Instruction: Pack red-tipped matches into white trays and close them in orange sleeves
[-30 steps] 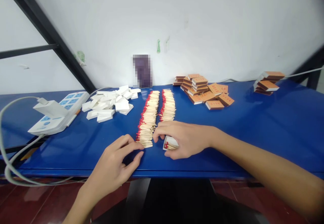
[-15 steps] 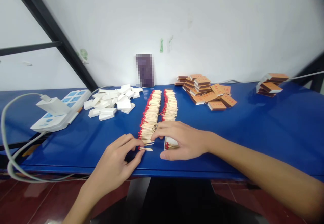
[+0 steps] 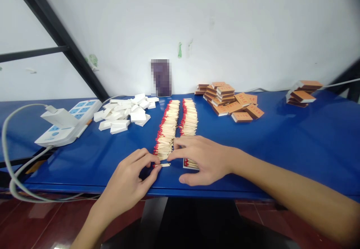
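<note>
My left hand (image 3: 135, 174) pinches a few matches (image 3: 165, 165) by their red heads at the near end of the left match row (image 3: 166, 129). Beside it, my right hand (image 3: 201, 161) arches with thumb and fingers apart over a white matchbox tray (image 3: 191, 167). Matches with red heads lie inside that tray, partly covered by the hand. The right index fingertip rests by the near end of the left row, close to the pinched matches. Another match row (image 3: 190, 116) runs parallel on the right, its near end behind the right hand.
White matchbox trays (image 3: 119, 112) are heaped at the left. Orange matchbox sleeves (image 3: 225, 99) are piled at the back, with a small stack of matchboxes (image 3: 302, 95) farther right. A power strip (image 3: 70, 123) with cables sits at the left; a blurred dark panel (image 3: 162, 78) leans on the wall.
My right thumb has moved slightly toward the table's front edge, and the index finger has straightened. The matches at my left fingertips now lie closer together. The left hand has barely moved.
</note>
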A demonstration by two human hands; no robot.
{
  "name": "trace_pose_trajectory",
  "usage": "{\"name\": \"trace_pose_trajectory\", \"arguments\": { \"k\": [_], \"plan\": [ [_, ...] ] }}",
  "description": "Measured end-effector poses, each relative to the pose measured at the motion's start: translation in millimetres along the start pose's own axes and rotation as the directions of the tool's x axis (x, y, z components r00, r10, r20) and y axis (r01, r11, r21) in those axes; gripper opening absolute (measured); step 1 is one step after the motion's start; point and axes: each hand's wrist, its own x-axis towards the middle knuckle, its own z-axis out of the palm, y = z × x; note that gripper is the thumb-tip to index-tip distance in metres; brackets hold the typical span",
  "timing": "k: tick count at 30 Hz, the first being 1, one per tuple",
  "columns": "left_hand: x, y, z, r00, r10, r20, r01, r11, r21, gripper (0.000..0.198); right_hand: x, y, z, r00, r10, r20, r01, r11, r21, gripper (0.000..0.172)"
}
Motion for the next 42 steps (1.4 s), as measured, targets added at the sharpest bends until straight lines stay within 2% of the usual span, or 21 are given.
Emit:
{"name": "trace_pose_trajectory", "arguments": {
  "k": [9, 23, 42],
  "plan": [
    [-0.4, -2.3, 2.1, 1.0, 0.011, -0.005, -0.011, 1.0, 0.008, 0.02, 0.0, 2.4, 0.6, 1.0, -0.004, 0.015, 0.003, 0.999, 0.035, 0.046],
    [-1.1, -2.5, 2.0, 0.997, 0.073, -0.035, -0.074, 0.997, -0.023, 0.015, -0.4, 5.2, -0.3, 0.999, 0.012, 0.032, -0.016, 0.994, 0.106, 0.039],
    [-1.0, -2.0, 0.0, 0.992, 0.129, 0.015, -0.129, 0.992, -0.012, 0.011, -0.6, 4.3, 0.7, 0.999, -0.024, 0.022, 0.022, 0.996, 0.086, 0.037]
  ]
}}
